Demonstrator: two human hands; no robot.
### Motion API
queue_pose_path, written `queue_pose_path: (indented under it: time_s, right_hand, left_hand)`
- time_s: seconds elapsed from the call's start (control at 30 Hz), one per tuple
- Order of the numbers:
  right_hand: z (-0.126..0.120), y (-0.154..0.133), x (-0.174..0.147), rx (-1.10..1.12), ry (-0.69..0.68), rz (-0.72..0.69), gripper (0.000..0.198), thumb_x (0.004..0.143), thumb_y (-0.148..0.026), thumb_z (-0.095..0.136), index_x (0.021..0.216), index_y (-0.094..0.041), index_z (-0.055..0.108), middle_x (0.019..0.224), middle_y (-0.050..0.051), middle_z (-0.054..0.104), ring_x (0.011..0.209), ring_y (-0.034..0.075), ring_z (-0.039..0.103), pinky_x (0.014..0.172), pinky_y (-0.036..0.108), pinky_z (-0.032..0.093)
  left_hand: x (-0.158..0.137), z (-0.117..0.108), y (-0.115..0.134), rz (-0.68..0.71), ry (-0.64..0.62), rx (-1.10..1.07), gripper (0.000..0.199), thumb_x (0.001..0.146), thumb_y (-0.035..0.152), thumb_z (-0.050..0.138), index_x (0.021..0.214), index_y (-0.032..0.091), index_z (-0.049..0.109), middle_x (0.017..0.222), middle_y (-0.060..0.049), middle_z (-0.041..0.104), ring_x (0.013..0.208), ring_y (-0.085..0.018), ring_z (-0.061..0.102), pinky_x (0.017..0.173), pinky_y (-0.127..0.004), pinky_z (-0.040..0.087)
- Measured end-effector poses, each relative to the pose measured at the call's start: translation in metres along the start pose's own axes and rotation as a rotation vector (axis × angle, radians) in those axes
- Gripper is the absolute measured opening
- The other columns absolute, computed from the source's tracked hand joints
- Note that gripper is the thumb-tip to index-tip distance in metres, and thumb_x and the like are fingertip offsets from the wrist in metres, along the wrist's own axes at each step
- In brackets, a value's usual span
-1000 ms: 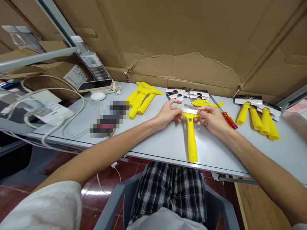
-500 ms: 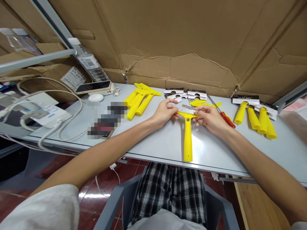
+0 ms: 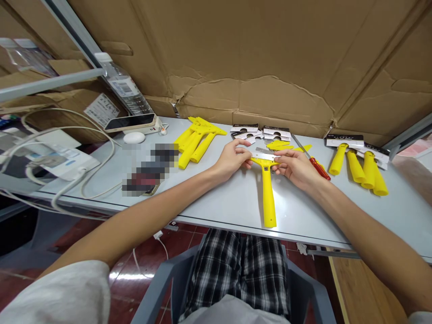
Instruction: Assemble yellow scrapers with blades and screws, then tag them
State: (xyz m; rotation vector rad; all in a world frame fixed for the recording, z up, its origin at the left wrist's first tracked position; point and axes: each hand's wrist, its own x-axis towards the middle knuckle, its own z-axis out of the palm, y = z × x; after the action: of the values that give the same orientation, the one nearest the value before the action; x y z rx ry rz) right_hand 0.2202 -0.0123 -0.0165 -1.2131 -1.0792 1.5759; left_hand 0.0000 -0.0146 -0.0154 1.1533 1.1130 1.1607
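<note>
Two hands meet at one scraper, midway along the counter [image 3: 313, 211] near its front edge. The left hand [image 3: 231, 161] pinches the left end of the head between thumb and fingers, and the right hand [image 3: 293, 167] pinches the right end; some fingertips are hidden behind it. The single yellow handle of this scraper [image 3: 269, 195] points toward the front edge; whether it touches the counter cannot be told. A pale strip lies along its head, ends covered by fingers, and a greyer metal strip [image 3: 261, 150] shows just beyond, its support unclear.

Toward the back edge, left of the hands, yellow scrapers [image 3: 201, 135] overlap in a pile: at least three handles, the exact count hidden. Behind the hands sit two clusters of black-and-white sleeves [image 3: 277, 133], too overlapped to count. Small yellow pieces [image 3: 281, 145] lie before them, partly behind the right hand, beside one red screwdriver [image 3: 319, 168]. Near the back right corner, four yellow handles [image 3: 357, 166] stick out from sleeves covering their heads.

Toward the left edge, a pixelated patch [image 3: 150, 171] masks whatever lies there. Beyond it are one phone [image 3: 130, 121] and one large bottle [image 3: 124, 85]; two more bottles [image 3: 27, 56] are partly hidden, one cut off by the picture's edge.
</note>
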Motion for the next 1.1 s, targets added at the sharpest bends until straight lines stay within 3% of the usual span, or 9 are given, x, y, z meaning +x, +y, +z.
queue_pose_path:
  time_s: [0.2,0.47,0.6,0.77,0.97,1.1]
  right_hand:
    - [0.008,-0.001,-0.006,-0.004,-0.005,0.007,0.034,0.079,-0.011,0.072,0.111,-0.009,0.062,0.094,0.011,0.069,0.068,0.014,0.069,0.062,0.025,0.059]
    - [0.017,-0.002,-0.013,-0.005,-0.031,0.051,0.029,0.090,-0.014,0.065,0.119,-0.011,0.059,0.085,0.008,0.066,0.071,0.013,0.070,0.064,0.024,0.060]
    - [0.012,-0.003,-0.010,-0.095,-0.071,0.139,0.033,0.096,-0.022,0.060,0.126,-0.010,0.056,0.094,0.013,0.071,0.072,0.015,0.071,0.060,0.025,0.060]
    - [0.013,-0.003,-0.011,-0.098,-0.074,0.158,0.025,0.093,-0.016,0.062,0.116,-0.007,0.059,0.105,0.016,0.072,0.075,0.012,0.072,0.059,0.020,0.059]
    - [0.017,-0.004,-0.014,-0.037,0.004,0.119,0.039,0.090,-0.012,0.064,0.128,-0.011,0.055,0.089,0.009,0.069,0.071,0.012,0.070,0.062,0.021,0.059]
    - [0.018,0.000,-0.013,-0.038,0.000,0.074,0.031,0.088,-0.012,0.064,0.118,-0.011,0.056,0.084,0.008,0.067,0.068,0.012,0.068,0.061,0.022,0.058]
  left_hand:
    - [-0.002,0.003,0.000,-0.079,-0.069,0.031,0.024,0.090,0.006,0.061,0.112,0.015,0.058,0.071,0.000,0.071,0.057,-0.014,0.071,0.054,-0.025,0.059]
    - [-0.007,0.002,0.000,-0.031,-0.126,0.092,0.034,0.085,0.006,0.071,0.114,0.017,0.056,0.071,0.003,0.071,0.050,-0.011,0.066,0.053,-0.023,0.055]
    - [-0.008,0.002,-0.001,0.038,-0.097,0.122,0.037,0.082,0.008,0.073,0.113,0.019,0.056,0.074,0.004,0.071,0.048,-0.009,0.064,0.052,-0.021,0.052]
    - [-0.007,0.000,-0.004,0.088,-0.094,0.163,0.037,0.082,0.011,0.075,0.113,0.020,0.056,0.077,0.004,0.072,0.048,-0.009,0.062,0.049,-0.020,0.048]
    - [-0.007,0.001,-0.005,0.051,-0.092,0.143,0.037,0.082,0.011,0.075,0.113,0.019,0.056,0.076,0.004,0.071,0.048,-0.009,0.061,0.050,-0.022,0.050]
    - [-0.007,0.001,-0.004,0.017,-0.119,0.153,0.036,0.083,0.012,0.074,0.113,0.019,0.057,0.077,0.003,0.072,0.050,-0.009,0.061,0.050,-0.022,0.050]
